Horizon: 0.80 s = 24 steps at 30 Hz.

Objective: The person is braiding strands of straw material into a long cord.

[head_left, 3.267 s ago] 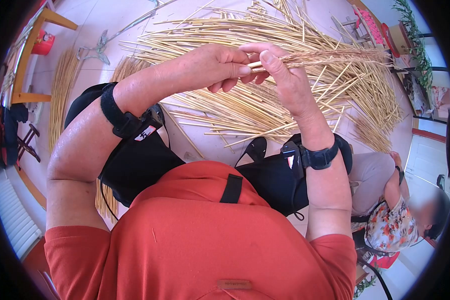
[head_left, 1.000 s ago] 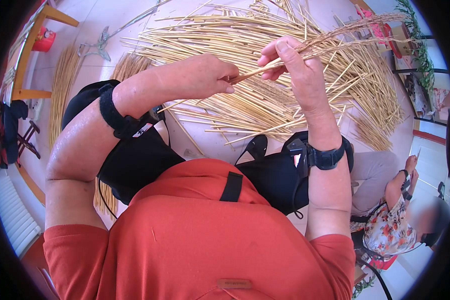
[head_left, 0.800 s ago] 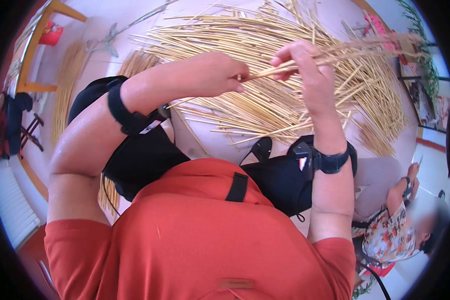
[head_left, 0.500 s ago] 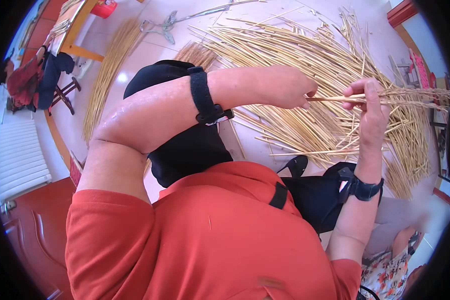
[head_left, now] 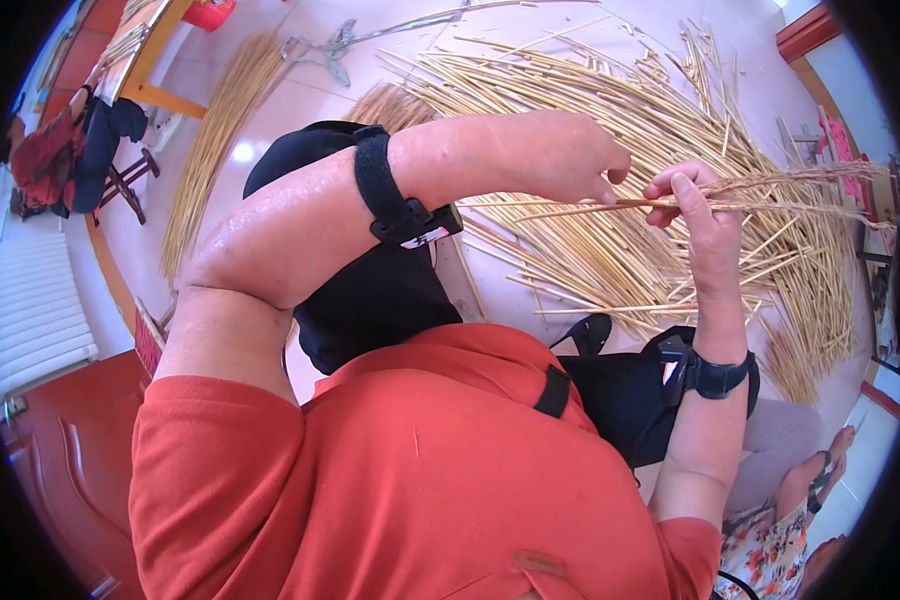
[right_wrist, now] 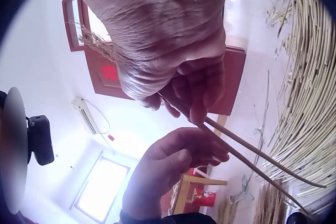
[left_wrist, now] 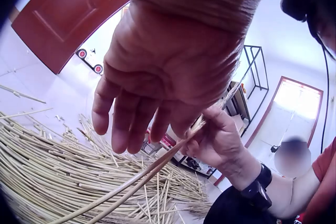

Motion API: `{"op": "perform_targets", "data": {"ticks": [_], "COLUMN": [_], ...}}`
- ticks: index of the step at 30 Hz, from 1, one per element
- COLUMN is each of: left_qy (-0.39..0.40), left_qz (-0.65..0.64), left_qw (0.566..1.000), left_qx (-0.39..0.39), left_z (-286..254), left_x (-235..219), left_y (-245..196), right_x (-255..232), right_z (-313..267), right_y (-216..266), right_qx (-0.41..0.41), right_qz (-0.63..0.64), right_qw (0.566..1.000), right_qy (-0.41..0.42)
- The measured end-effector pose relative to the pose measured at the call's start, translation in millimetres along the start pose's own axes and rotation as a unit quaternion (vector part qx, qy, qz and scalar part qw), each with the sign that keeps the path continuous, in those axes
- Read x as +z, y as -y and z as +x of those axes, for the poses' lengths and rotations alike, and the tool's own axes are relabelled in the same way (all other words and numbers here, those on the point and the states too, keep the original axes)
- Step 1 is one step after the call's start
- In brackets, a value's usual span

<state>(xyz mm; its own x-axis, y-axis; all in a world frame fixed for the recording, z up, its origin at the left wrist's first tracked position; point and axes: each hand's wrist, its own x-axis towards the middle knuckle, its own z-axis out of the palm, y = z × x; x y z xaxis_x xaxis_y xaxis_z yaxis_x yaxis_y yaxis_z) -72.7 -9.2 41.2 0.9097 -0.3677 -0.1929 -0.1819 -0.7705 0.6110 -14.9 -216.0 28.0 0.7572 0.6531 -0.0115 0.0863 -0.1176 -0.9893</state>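
Note:
My right hand pinches two thin straw-coloured stalks between thumb and fingers. Their feathery heads stick out to the right of it. To the left, the bare ends run below my left hand. In the left wrist view that hand's fingers hang loosely extended, with the stalks passing close by the index fingertip. The right wrist view shows the left hand beside the stalks, its palm partly turned up. Under both hands, a large pile of cut stalks covers the floor.
A sheaf of long stalks and a shorter brushy bundle lie at the left. A wooden table with a red bucket stands behind them. Another person sits close on the right.
The head view has turned, shifting the scene rightward. My left hand, earlier pinching the stalks' ends, has loosened, and the stalks now reach left past it. The right hand has come closer to it.

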Motion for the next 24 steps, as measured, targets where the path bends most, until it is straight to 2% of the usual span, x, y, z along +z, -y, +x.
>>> {"op": "perform_targets", "data": {"ticks": [4,7,10,12,14,17,19,21,22,24], "left_qy": [0.001,0.016,0.030,0.055,0.039,0.038,0.052,0.085,0.086,-0.016], "left_qz": [0.004,-0.056,-0.126,-0.131,-0.158,-0.183,-0.180,-0.224,-0.224,-0.072], "left_qw": [1.000,0.998,0.992,0.990,0.986,0.982,0.981,0.971,0.971,0.997], "left_qx": [0.006,0.024,-0.006,0.000,0.019,0.039,0.040,-0.009,-0.009,0.018], "left_z": [-4.6,-1.8,2.7,4.9,7.7,7.3,6.7,8.5,8.3,8.9], "left_x": [-0.3,3.9,17.7,18.7,23.1,20.2,18.8,19.9,16.6,7.7], "left_y": [-5.8,-7.2,4.0,7.5,12.9,10.7,6.5,3.7,0.6,-4.9], "right_x": [8.3,15.4,17.8,16.3,11.1,0.3,-5.0,-14.0,-13.2,-11.4], "right_z": [0.5,-0.2,0.4,1.6,2.0,0.1,-1.3,-1.8,-2.3,-3.1], "right_y": [-1.5,-5.9,-2.8,-1.5,0.0,2.5,6.0,3.0,5.2,12.2], "right_qx": [0.000,0.014,-0.012,-0.012,-0.013,-0.103,-0.125,-0.144,-0.144,-0.134], "right_qz": [-0.013,0.006,-0.018,-0.004,0.010,0.039,0.075,0.117,0.118,0.117], "right_qw": [1.000,0.998,0.998,0.999,1.000,0.994,0.989,0.983,0.983,0.984], "right_qy": [0.026,0.055,0.064,0.044,0.023,-0.002,-0.006,-0.003,-0.003,-0.017]}}
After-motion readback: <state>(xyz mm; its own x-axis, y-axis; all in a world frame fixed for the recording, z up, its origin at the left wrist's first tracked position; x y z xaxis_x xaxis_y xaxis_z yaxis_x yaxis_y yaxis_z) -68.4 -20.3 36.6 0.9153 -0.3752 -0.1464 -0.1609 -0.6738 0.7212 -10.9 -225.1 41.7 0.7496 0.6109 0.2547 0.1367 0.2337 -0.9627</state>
